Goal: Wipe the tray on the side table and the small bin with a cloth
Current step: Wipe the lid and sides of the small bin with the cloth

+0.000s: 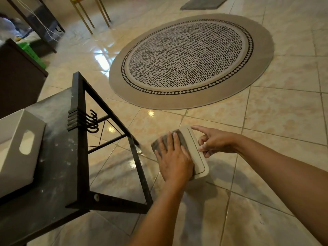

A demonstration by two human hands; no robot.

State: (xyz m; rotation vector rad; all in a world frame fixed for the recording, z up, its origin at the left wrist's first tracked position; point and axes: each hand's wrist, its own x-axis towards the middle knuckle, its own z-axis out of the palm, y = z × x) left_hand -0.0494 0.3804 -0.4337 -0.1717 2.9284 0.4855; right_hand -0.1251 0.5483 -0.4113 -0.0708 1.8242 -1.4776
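The small cream bin [197, 148] stands on the tiled floor to the right of the side table, its flat lid facing up. A grey-brown cloth [160, 142] lies over the left part of the lid and side. My left hand [173, 159] presses flat on the cloth. My right hand [215, 141] steadies the bin at its right edge, index finger stretched to the far corner, other fingers curled against the rim. The white tray [16, 153], with a cut-out handle, sits on the dark side table [58, 157] at the left.
The table's black metal frame [113, 125] with hooks juts toward the bin. A round patterned rug [188, 57] lies beyond on the glossy tiles. Dark furniture [19, 80], a green crate [31, 52] and gold chair legs [90, 16] stand at the far left.
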